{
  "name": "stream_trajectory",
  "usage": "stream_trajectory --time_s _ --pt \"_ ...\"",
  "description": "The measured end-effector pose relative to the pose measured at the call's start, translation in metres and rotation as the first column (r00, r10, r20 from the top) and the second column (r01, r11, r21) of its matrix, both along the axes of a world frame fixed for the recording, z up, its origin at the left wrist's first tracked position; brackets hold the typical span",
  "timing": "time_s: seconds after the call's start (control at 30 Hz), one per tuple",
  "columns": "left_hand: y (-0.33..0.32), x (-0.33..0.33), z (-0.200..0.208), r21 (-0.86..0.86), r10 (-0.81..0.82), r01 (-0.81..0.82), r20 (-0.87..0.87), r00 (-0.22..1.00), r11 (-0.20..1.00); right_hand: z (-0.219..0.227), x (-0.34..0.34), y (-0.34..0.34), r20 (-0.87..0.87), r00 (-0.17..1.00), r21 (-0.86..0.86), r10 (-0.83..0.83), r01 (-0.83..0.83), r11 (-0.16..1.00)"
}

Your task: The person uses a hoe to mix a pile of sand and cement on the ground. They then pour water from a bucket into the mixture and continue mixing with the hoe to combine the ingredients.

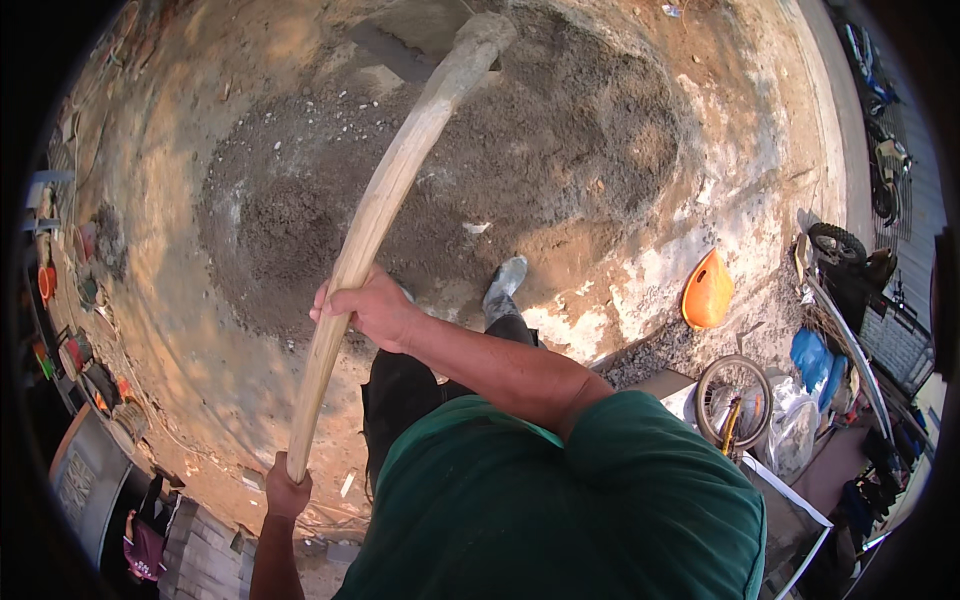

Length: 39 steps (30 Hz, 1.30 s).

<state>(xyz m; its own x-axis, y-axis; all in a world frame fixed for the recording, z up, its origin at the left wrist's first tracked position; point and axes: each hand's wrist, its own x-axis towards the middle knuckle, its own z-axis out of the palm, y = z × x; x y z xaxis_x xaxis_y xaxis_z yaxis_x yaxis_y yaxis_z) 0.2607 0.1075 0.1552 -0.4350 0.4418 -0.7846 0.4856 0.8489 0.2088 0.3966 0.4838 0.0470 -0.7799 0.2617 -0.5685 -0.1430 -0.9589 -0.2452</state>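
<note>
Pale wooden handle (pixel 385 190) slanting over gritty grey mix (pixel 590 120)
Left hand (pixel 287 488) closed round its lower end; right hand (pixel 378 310) wrapped mid-shaft; flat grey blade (pixel 415 28) at the far end; farther right, a smooth, rounded orange plastic piece (pixel 708 292).

Scene is viewed from the person's head through the left fisheye camera. The lens is pointed steeply down: the green shirt (pixel 560 510) is seen very near at the lower edge, the ground (pixel 165 300) farther off; straight edges are bent, corners blacked out.
</note>
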Motion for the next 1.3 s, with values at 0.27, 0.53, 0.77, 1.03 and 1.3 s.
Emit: stream_trajectory --time_s 0.27,0.53,0.77,1.03,1.3 --pt "0.366 0.130 -0.117 0.481 -0.172 -0.063 0.429 0.887 0.874 0.026 0.132 0.313 0.158 0.716 0.773 -0.680 0.339 0.536" --pt "0.208 0.067 -0.127 -0.052 0.162 -0.158 0.524 0.836 0.986 -0.271 0.062 0.063 0.819 0.569 0.002 -0.073 0.125 0.992" --pt "0.196 -0.032 -0.053 -0.400 0.536 -0.356 0.639 0.552 0.844 -0.253 -0.021 0.010 0.817 0.572 -0.078 0.077 -0.023 0.997" --pt "-0.040 -0.114 0.135 -0.125 0.349 -0.326 0.316 0.882 0.937 -0.020 -0.131 -0.162 0.372 0.925 -0.113 0.080 -0.040 0.993" --pt "-0.055 -0.028 0.095 0.037 0.212 -0.229 0.255 0.943 0.973 0.076 -0.059 -0.103 0.208 0.977 0.167 -0.053 0.018 0.986"
